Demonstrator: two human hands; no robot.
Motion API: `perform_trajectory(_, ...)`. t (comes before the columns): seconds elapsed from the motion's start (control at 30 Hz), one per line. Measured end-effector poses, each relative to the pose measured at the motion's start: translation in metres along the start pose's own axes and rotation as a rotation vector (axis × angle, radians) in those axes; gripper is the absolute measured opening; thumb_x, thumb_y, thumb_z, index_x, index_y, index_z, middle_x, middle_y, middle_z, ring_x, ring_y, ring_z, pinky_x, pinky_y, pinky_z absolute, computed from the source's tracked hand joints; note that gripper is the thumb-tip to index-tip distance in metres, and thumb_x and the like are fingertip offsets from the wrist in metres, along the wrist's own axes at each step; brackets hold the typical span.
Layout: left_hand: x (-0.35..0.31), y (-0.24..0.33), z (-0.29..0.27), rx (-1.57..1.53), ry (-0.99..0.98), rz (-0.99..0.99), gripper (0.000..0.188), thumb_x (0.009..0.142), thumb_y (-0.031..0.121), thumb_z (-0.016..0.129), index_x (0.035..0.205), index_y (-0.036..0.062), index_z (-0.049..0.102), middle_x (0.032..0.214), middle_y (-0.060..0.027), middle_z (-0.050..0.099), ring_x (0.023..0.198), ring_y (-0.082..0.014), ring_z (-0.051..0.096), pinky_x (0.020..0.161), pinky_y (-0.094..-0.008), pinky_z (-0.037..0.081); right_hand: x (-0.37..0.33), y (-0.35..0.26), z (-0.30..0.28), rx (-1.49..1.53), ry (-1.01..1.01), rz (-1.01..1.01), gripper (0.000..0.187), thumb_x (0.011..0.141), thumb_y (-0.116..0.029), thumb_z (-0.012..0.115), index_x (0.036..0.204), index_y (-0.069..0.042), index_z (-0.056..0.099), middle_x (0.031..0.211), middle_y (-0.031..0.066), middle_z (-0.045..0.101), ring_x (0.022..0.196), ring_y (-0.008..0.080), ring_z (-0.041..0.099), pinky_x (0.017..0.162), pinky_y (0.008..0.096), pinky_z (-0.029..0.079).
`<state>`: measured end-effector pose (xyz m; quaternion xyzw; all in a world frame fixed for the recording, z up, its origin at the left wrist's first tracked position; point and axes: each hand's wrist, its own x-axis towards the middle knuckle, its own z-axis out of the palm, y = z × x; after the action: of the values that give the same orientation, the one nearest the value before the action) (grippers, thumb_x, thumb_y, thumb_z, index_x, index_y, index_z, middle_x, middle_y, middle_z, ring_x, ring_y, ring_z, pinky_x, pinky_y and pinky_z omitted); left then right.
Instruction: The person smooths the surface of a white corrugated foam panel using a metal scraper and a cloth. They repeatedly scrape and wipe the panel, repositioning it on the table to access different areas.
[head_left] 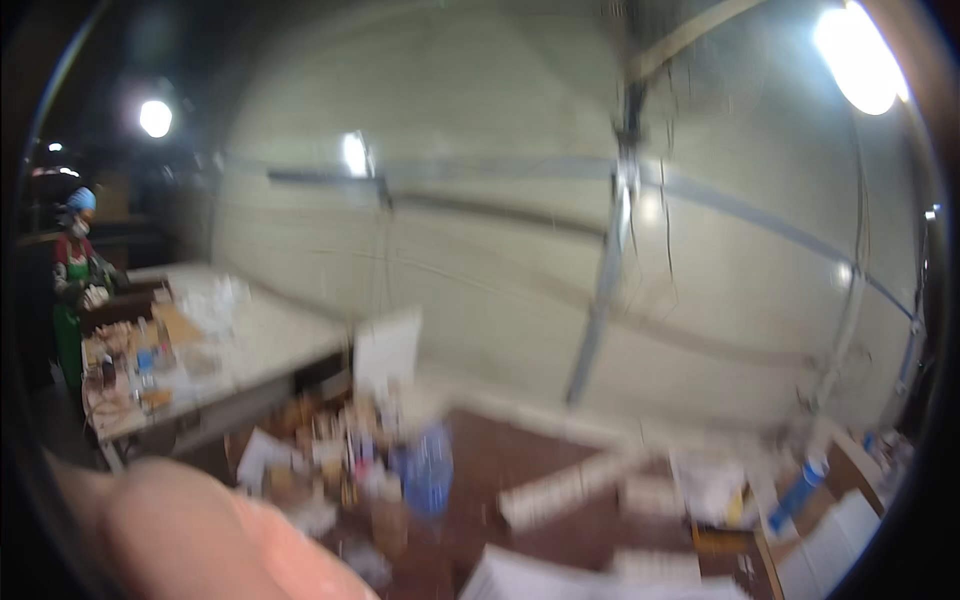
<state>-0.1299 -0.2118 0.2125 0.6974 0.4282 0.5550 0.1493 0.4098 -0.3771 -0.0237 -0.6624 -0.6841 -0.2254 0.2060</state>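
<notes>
My left hand is large and blurred at the lower left, very close to the camera. Its fingers run together in the blur and part of it is cut off by the rim, so whether it holds anything cannot be made out. Beyond it, on a dark brown table, stands a clear bluish plastic bottle. A brownish container is beside the bottle, nearer to the hand. White paper sheets lie at the lower edge. My right hand does not show.
Long pale blocks lie mid-table. A blue tube leans at the right among papers and cardboard. Small items crowd a box at the left. A person in a blue cap stands by another table. A pale sheet wall rises behind.
</notes>
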Motion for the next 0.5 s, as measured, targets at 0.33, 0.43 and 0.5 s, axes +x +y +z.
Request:
perform_trajectory(0.33, -0.058, -0.037, -0.024, 0.311, 0.014, 0.127, 0.038, 0.084, 0.028, 0.079, 0.114, 0.0058, 0.071, 0.110, -0.0102, 0.071, 0.093, -0.0261, 0.068, 0.091, -0.0381, 0.051, -0.029, -0.023, -0.020, -0.026, -0.076, 0.225, 0.038, 0.094, -0.023, 0.049, 0.118, 0.001, 0.066, 0.124, 0.0240, 0.066, 0.124, 0.0476, 0.058, 0.109, 0.0621, 0.041)
perform_trajectory(0.43, -0.055, 0.011, -0.015, 0.346, -0.037, 0.166, 0.037, 0.084, 0.028, 0.079, 0.114, 0.0062, 0.071, 0.109, -0.0097, 0.071, 0.094, -0.0262, 0.068, 0.093, -0.0384, 0.051, -0.021, -0.025, -0.020, 0.071, -0.056, 0.223, 0.039, 0.096, -0.023, 0.047, 0.120, 0.000, 0.066, 0.127, 0.0225, 0.066, 0.126, 0.0457, 0.057, 0.111, 0.0590, 0.041)
perform_trajectory(0.5, -0.051, 0.035, 0.015, 0.330, -0.084, 0.200, 0.037, 0.084, 0.028, 0.079, 0.113, 0.0066, 0.071, 0.109, -0.0094, 0.071, 0.095, -0.0263, 0.068, 0.094, -0.0385, 0.051, -0.016, -0.025, -0.022, 0.049, -0.053, 0.181, 0.041, 0.100, -0.026, 0.041, 0.121, -0.001, 0.067, 0.130, 0.0212, 0.065, 0.129, 0.0434, 0.056, 0.114, 0.0576, 0.038)
